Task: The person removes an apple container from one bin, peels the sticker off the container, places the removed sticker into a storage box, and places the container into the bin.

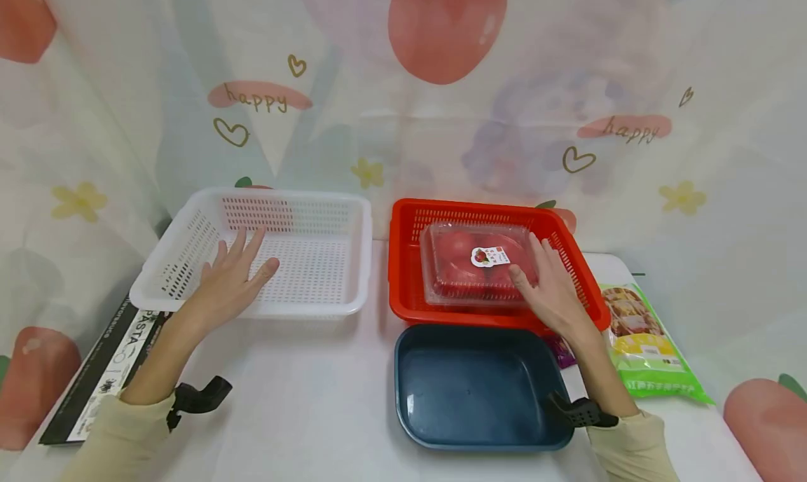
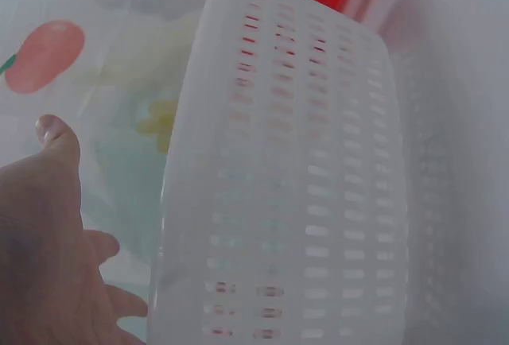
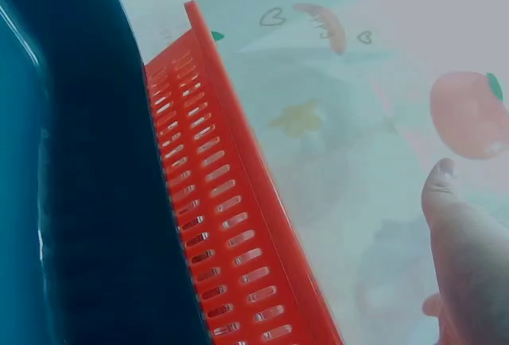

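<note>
My left hand (image 1: 230, 282) is held over the white perforated basket (image 1: 309, 258), fingers spread and nothing in them. In the left wrist view the thumb and fingers stand outside the basket's tall side (image 2: 286, 202). Over the right part of the red basket (image 1: 406, 286), my right hand (image 1: 555, 286) spreads its straight fingers and overlaps the edge of a clear plastic box (image 1: 454, 258). That lidded box holds round red fruit and bears a white label. The right wrist view shows the thumb (image 3: 445, 194) beyond the red basket's slotted wall (image 3: 215, 178).
A dark blue basin (image 1: 479, 391) stands in front of the red basket. Right of it lie a green and yellow food bag (image 1: 649, 349) and a purple packet (image 1: 561, 351), partly hidden. A black and white pasta box (image 1: 107, 377) lies at left. A printed curtain (image 1: 353, 83) hangs behind.
</note>
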Demonstrator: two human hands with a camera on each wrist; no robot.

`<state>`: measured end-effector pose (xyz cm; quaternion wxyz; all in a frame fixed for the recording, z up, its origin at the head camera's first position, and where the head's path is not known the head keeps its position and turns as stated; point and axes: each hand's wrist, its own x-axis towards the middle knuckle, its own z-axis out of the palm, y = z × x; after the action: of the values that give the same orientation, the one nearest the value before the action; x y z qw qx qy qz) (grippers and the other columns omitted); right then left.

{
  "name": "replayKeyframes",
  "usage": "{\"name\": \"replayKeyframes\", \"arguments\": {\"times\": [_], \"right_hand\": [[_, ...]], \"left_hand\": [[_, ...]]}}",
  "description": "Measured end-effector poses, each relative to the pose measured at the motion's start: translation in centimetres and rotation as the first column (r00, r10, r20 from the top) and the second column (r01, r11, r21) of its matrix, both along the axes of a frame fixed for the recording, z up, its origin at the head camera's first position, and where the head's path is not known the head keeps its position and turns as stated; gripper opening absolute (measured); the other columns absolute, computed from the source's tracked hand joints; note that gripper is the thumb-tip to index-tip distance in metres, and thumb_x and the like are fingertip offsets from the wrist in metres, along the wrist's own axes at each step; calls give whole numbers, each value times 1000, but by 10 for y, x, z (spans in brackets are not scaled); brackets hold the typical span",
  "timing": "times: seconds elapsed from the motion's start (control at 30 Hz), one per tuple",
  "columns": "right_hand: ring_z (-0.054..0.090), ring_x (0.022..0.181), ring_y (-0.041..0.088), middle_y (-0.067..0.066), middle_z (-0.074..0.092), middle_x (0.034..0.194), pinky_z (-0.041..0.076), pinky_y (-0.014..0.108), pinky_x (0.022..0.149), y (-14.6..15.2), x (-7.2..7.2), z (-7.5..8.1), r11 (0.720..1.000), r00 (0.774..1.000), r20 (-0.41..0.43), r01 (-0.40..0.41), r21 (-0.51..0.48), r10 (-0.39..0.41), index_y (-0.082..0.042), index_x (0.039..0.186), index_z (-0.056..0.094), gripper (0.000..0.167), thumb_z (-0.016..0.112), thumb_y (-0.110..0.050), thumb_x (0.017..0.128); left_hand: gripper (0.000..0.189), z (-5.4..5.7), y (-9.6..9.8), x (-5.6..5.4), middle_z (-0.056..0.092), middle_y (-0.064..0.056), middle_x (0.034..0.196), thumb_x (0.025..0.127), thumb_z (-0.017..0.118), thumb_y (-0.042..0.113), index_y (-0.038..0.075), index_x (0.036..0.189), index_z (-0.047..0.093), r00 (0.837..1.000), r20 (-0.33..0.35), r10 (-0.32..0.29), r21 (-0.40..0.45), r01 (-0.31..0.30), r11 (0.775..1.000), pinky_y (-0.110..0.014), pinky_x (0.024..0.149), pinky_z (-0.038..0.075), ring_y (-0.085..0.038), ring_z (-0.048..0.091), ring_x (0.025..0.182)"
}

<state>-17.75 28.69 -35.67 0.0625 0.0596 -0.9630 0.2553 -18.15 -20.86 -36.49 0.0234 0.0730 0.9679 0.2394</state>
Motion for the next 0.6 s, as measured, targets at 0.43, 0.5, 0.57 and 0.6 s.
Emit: {"name": "replayKeyframes", "arguments": {"times": [0.43, 0.5, 0.57, 0.6], "right_hand": [[30, 138, 42, 19, 26, 157, 35, 70, 101, -2, -2, -4, 990, 999, -44, -6, -140, 0, -13, 156, 13, 80, 50, -50, 95], [31, 137, 42, 19, 28, 156, 36, 70, 101, -3, -3, -6, 991, 998, -57, -15, -129, 8, -12, 156, 15, 79, 50, -49, 95], [32, 136, 41, 20, 29, 155, 36, 70, 100, -3, -3, -7, 993, 998, -64, -17, -119, 10, -11, 155, 16, 80, 51, -48, 94], [32, 136, 42, 20, 29, 155, 36, 70, 100, -3, -3, -7, 993, 998, -66, -16, -115, 8, -10, 155, 16, 79, 51, -48, 94]], "left_hand": [[76, -1, 17, 5, -1, -23, 162, 100, 34, 56, 15, 157, 4, 996, -75, -54, 183, 67, 981, -77, 108, 2, -55, -5, 144], [75, -3, 20, 5, 1, -22, 162, 101, 36, 54, 15, 157, 6, 994, -74, -77, 194, 90, 977, -76, 109, 3, -55, -3, 145], [74, -4, 23, 5, 3, -22, 162, 101, 37, 52, 15, 157, 7, 992, -75, -97, 201, 110, 973, -74, 111, 5, -53, -1, 146], [73, -5, 24, 5, 3, -21, 162, 101, 38, 52, 16, 157, 7, 992, -75, -103, 205, 117, 972, -73, 111, 5, -51, 0, 147]]}}
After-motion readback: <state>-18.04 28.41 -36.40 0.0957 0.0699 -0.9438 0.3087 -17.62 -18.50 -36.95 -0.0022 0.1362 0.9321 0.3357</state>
